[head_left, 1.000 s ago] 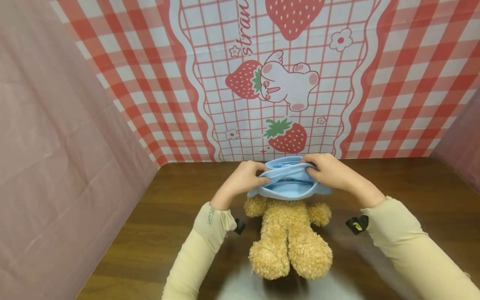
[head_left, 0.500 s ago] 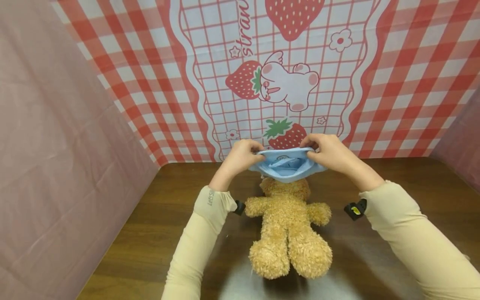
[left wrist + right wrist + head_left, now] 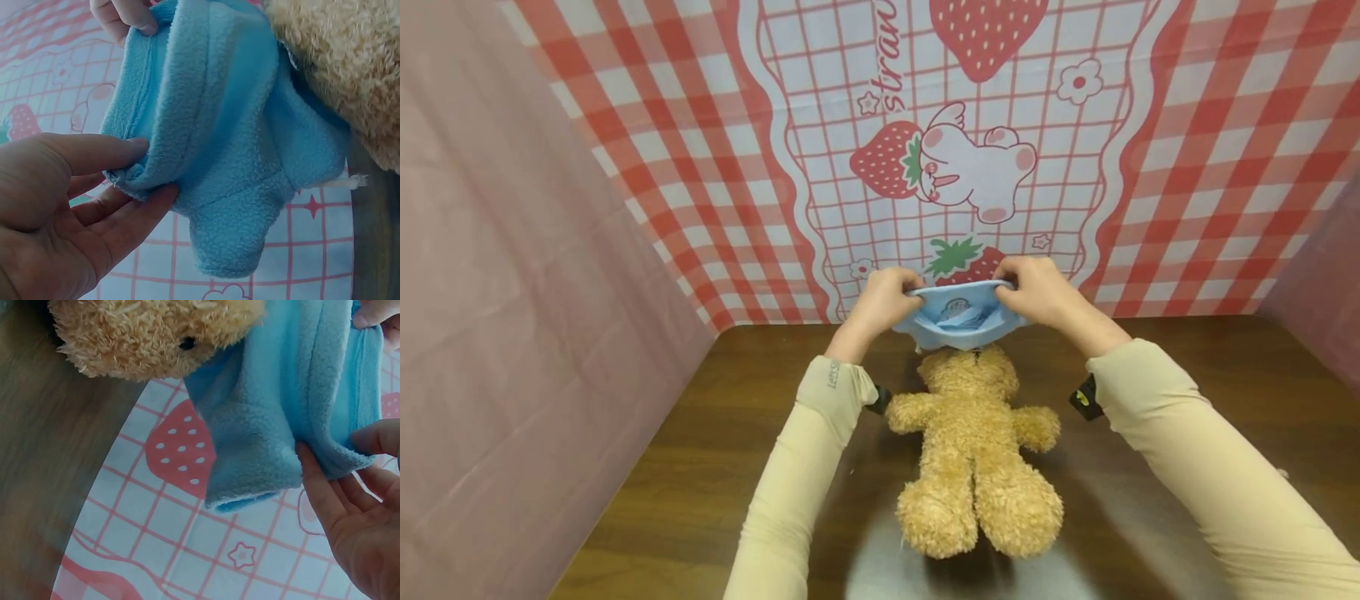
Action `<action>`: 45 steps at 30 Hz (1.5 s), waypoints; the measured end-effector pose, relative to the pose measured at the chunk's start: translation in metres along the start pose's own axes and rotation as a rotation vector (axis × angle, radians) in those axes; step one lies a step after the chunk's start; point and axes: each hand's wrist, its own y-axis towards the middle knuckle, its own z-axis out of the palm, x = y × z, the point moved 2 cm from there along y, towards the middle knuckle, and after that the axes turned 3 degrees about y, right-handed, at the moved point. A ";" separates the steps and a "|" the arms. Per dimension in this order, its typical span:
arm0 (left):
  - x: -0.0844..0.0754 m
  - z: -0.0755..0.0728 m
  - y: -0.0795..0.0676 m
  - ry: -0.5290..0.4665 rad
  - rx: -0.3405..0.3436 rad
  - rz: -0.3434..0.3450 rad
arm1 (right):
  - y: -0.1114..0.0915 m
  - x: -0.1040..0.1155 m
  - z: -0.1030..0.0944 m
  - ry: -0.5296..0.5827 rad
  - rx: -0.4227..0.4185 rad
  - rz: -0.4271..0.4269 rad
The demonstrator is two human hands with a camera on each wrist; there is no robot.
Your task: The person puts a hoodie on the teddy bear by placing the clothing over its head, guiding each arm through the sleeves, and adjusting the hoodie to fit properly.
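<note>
A light-blue fleece doll's top point(image 3: 961, 337) with short sleeves is held up by its hem, its opening facing me. My left hand point(image 3: 882, 307) pinches one side of the hem, the thumb inside and the fingers outside, as the left wrist view shows. On the opposite side, my right hand point(image 3: 1037, 292) grips the hem in the same way. A curly tan teddy bear point(image 3: 968, 433) lies on its back below, feet towards me. The top of its head is hidden behind the top; in the right wrist view a black eye point(image 3: 187, 343) shows beside the cloth.
The bear lies on a brown wooden table point(image 3: 700, 467). A red and white strawberry-print cloth point(image 3: 977, 158) hangs behind the table's back edge. Pink cloth point(image 3: 550, 333) hangs at the left, with more at the right.
Both hands have lifted the blue top up and back, away from the bear's chest and lower face, so more of its head shows. The bear has stayed in place.
</note>
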 end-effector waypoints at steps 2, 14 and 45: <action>0.002 -0.001 0.005 0.018 -0.001 -0.006 | 0.004 -0.002 0.001 0.001 -0.008 0.011; 0.011 0.019 0.024 0.125 0.043 0.009 | 0.009 -0.024 0.017 0.086 -0.013 -0.015; 0.014 0.081 -0.006 -0.147 0.893 -0.127 | -0.017 -0.064 0.088 -0.103 0.475 0.014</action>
